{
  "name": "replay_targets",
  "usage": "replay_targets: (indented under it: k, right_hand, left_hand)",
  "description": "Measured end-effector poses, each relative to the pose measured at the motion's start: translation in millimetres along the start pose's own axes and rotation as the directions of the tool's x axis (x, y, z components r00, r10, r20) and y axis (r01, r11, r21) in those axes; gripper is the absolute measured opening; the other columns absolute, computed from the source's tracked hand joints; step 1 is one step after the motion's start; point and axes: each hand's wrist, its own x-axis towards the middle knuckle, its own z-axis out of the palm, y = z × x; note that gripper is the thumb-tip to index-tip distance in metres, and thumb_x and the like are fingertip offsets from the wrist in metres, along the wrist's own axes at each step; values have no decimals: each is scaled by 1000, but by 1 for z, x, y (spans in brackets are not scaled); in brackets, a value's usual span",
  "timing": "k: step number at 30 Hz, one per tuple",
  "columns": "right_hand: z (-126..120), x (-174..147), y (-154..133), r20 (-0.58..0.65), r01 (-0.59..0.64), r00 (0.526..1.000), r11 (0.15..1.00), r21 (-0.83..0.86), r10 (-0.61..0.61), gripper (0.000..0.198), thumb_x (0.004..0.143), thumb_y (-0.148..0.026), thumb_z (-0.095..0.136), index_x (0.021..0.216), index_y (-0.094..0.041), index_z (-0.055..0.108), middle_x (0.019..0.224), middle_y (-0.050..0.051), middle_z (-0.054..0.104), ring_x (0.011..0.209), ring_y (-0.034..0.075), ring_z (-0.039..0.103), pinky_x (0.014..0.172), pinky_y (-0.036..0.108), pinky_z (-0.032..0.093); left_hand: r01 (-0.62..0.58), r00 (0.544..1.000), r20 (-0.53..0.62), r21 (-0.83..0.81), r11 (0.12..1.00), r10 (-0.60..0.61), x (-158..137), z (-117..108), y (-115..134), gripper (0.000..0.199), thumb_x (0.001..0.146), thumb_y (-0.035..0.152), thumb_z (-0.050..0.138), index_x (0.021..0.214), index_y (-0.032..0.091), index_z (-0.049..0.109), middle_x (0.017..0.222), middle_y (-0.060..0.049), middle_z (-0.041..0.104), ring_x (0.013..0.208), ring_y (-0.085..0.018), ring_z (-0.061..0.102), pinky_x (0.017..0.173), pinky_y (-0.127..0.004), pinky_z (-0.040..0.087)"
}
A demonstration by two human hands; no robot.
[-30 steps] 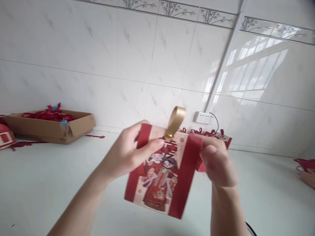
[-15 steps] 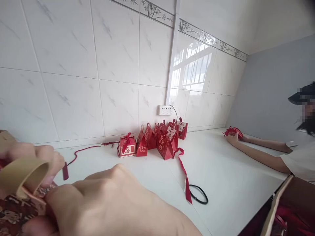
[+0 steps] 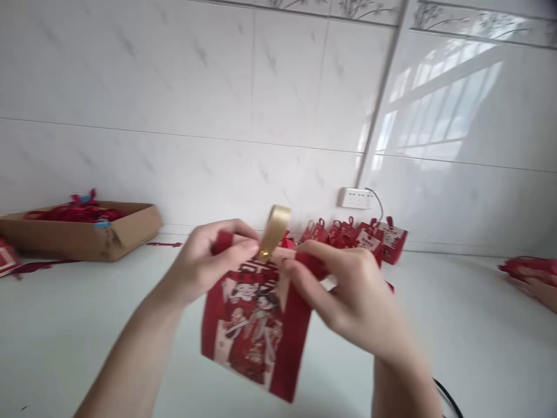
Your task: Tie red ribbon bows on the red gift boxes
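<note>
A red gift box point(image 3: 256, 325) with two printed cartoon figures hangs between my hands, slightly tilted, above the white table. A gold ribbon loop point(image 3: 277, 226) stands up from its top edge. My left hand point(image 3: 217, 255) pinches the upper left corner, thumb beside the base of the loop. At the upper right corner my right hand point(image 3: 343, 284) is closed on the same box, thumb and fingers at its top edge. The box is somewhat blurred, and its back is hidden from me.
Several red gift boxes point(image 3: 394, 241) stand by the wall below a white socket strip point(image 3: 357, 198). On the left is a cardboard box point(image 3: 130, 232) of red ribbon items. A black cord loop point(image 3: 448, 397) lies at lower right; a red bundle point(image 3: 533, 273) is at the far right.
My view has swung left. Both hands and the red gift box have come from the lower left edge to the middle, and the co-worker's head has left the view.
</note>
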Motion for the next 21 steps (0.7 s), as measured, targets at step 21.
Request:
replay_targets:
  k: [21]
  right_hand:
    - [23,28,52,-96,-119,974,827,549,203,33,92,-46,39,79,-22,56,59,-1,56,42,13,49,42,27,39]
  left_hand:
    - [-28,975,198,-330,944,99,-12,14,16,46,83,45,52,122,21,55,102,-9,68,93,-25,65,76,-35,54]
